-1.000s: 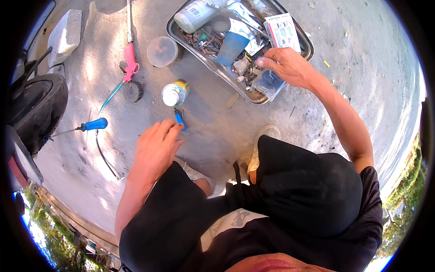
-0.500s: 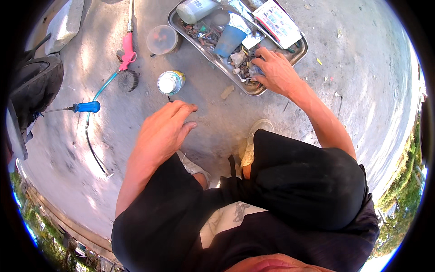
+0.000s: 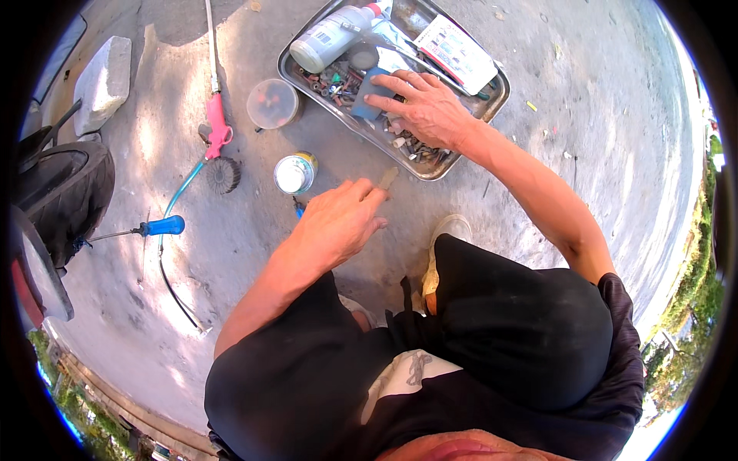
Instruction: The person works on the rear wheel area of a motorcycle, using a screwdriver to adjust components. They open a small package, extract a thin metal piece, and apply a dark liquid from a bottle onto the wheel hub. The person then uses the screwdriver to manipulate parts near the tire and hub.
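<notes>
My right hand (image 3: 427,109) reaches over a metal tray (image 3: 367,132), palm down with fingers spread. Its fingertips lie on a blue flat piece (image 3: 367,101), whose right part is hidden under them. Beneath the palm and around it are small loose bolts and fittings (image 3: 415,147). My left hand (image 3: 338,223) hovers over the ground short of the tray, thumb apart and fingers loosely bent, with nothing visible in it. Just behind its wrist a blue handle (image 3: 299,209) shows in part. An open can (image 3: 295,174) with white contents stands beyond that hand.
In the tray lie a white bottle (image 3: 330,40) and a printed box (image 3: 455,52). Left of it stands a round clear tub (image 3: 274,104). A pink air gun (image 3: 217,127) with hose, a black knobbed cap (image 3: 223,175), a blue-handled screwdriver (image 3: 161,225) and a tyre (image 3: 73,188) are farther left.
My right hand has moved left, from the loose parts at the tray's near right corner onto the blue piece. My left hand has shifted right, uncovering the blue handle.
</notes>
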`<control>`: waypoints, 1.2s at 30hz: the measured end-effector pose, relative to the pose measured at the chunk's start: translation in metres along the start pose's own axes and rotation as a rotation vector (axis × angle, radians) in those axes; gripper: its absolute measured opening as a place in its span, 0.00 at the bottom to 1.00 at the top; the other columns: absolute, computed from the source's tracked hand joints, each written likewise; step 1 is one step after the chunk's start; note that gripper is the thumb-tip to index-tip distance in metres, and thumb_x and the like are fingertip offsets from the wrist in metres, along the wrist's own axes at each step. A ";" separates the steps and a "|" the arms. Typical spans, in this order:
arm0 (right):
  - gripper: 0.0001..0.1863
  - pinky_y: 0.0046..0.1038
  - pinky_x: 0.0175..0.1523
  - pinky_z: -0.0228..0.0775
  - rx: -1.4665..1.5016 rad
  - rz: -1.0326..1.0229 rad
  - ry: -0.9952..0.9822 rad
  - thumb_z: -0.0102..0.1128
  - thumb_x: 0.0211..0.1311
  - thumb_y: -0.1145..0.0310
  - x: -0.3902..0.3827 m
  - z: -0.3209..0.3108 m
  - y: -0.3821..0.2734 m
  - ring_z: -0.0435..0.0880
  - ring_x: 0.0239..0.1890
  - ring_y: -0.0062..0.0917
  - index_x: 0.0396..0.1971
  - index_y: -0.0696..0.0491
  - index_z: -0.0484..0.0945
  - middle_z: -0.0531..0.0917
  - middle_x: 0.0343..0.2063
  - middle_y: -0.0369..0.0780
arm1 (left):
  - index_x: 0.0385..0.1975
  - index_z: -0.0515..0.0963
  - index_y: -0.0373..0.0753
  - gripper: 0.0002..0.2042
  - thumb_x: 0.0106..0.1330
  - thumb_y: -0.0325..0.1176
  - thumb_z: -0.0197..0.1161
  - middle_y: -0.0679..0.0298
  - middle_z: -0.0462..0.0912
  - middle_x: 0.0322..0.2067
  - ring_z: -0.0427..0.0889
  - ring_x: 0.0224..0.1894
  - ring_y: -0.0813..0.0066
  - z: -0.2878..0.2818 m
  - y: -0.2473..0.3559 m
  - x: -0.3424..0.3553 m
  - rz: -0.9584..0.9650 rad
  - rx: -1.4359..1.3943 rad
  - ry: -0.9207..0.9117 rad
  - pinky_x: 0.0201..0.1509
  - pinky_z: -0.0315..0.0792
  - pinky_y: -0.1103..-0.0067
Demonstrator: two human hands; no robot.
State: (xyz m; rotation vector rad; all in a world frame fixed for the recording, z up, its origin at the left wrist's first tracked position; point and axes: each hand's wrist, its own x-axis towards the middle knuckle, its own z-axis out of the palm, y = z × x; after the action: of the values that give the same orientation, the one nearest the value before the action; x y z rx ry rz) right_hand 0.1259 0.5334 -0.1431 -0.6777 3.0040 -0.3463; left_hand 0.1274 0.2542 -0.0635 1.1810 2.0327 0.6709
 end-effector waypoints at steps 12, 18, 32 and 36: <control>0.24 0.41 0.65 0.73 -0.024 0.047 0.198 0.70 0.60 0.70 0.016 -0.012 -0.004 0.79 0.62 0.32 0.58 0.48 0.81 0.82 0.57 0.34 | 0.53 0.78 0.39 0.18 0.66 0.34 0.72 0.58 0.81 0.45 0.83 0.50 0.54 0.013 -0.015 -0.002 -0.007 0.012 -0.007 0.51 0.78 0.61; 0.29 0.40 0.69 0.66 -0.101 0.004 -0.064 0.76 0.51 0.70 0.015 -0.004 0.007 0.74 0.68 0.29 0.57 0.44 0.81 0.79 0.60 0.33 | 0.49 0.78 0.38 0.16 0.65 0.34 0.72 0.58 0.80 0.42 0.83 0.47 0.54 0.008 -0.014 0.009 0.020 0.135 0.046 0.49 0.78 0.62; 0.26 0.51 0.79 0.54 -0.100 0.186 -0.048 0.73 0.51 0.65 -0.038 -0.029 0.014 0.68 0.73 0.32 0.53 0.50 0.86 0.77 0.64 0.32 | 0.57 0.79 0.40 0.20 0.66 0.33 0.72 0.60 0.80 0.50 0.81 0.53 0.57 -0.057 -0.041 0.044 -0.014 0.456 0.282 0.55 0.80 0.64; 0.25 0.51 0.76 0.56 -0.113 0.202 0.056 0.78 0.52 0.57 -0.034 -0.010 0.006 0.69 0.72 0.36 0.50 0.49 0.84 0.77 0.61 0.33 | 0.63 0.76 0.40 0.28 0.64 0.37 0.75 0.56 0.79 0.56 0.80 0.58 0.54 -0.074 -0.066 0.097 0.083 0.656 0.649 0.61 0.78 0.62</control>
State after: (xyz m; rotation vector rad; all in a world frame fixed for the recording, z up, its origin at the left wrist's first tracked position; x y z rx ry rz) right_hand 0.1530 0.5551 -0.1353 -0.3715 3.1279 -0.1908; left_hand 0.0010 0.3030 -0.0933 1.5538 2.9060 0.4653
